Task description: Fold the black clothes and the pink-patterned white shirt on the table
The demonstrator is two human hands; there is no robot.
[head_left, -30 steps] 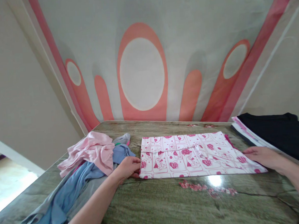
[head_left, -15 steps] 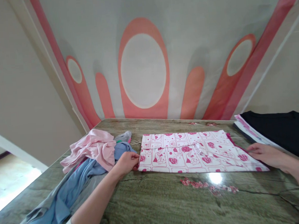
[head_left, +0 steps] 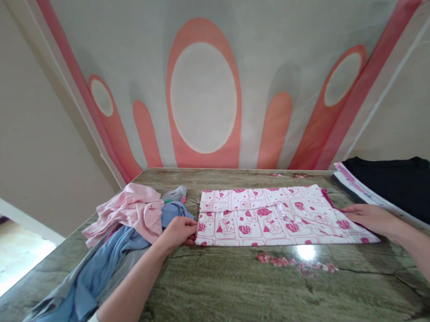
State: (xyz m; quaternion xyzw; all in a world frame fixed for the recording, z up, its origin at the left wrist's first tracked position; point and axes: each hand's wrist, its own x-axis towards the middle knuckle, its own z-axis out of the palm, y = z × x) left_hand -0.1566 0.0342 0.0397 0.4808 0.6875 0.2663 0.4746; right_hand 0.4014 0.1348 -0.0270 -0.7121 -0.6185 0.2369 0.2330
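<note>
A white garment with a dark pink cartoon print (head_left: 252,222) lies folded into a long flat rectangle on the table. What kind of garment it is cannot be told from this fold. My left hand (head_left: 179,230) has its fingers curled on the garment's left edge, pinching it near the front corner. At the slanted right edge, where some dark pink trim shows, my right hand (head_left: 368,219) holds the fabric between its fingers. The thumb of that hand is hidden. The cloth stays flat on the table between both hands.
Left of the garment is a loose heap of clothes, with a pink piece (head_left: 130,211) over a blue one (head_left: 98,277) and grey ones. A folded stack topped by a black shirt (head_left: 393,183) sits at the right. Behind the wood-patterned table (head_left: 217,293) rises a decorated wall (head_left: 266,44).
The view has shifted slightly, so everything sits a little further left and up. My right hand stays at the garment's right edge, my left hand at its left edge.
</note>
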